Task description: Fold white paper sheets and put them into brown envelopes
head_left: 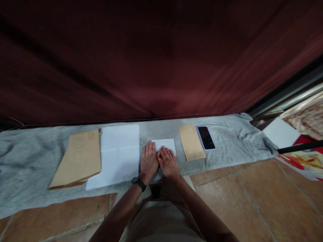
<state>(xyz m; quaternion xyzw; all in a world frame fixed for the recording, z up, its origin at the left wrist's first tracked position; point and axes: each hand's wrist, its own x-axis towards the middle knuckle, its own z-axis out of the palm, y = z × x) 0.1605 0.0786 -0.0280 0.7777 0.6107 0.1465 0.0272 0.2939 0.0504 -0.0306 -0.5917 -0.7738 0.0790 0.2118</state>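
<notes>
Hands: 2. Left hand flat, palm down, fingers straight and together, over the left end of the paper. Right hand also flat, palm down, fingers close together on the paper's near edge, thumb toward the left hand. Thumb sides meet or nearly so, can't tell which. Neither hand grips anything; both lie on top.

Paper: 1 small white piece, mid cloth, between the sheets and the single envelope. Layers can't be counted.

Sheets: 1 white stack just left of the left hand, more than one sheet by the edges, exact count unclear. Faint crease across.

Envelopes: 1 brown pile at left, at least 2, overlapping the left side of the sheets. 1 single brown envelope right of the paper, well clear of both hands. Red print on the single one and on the pile's top one. Contents hidden in all.

Phone: 1, screen up and dark, just right of the single envelope.

Watch: 1, black, left wrist.

Far right: 1 printed package, contents can't be seen.
</notes>
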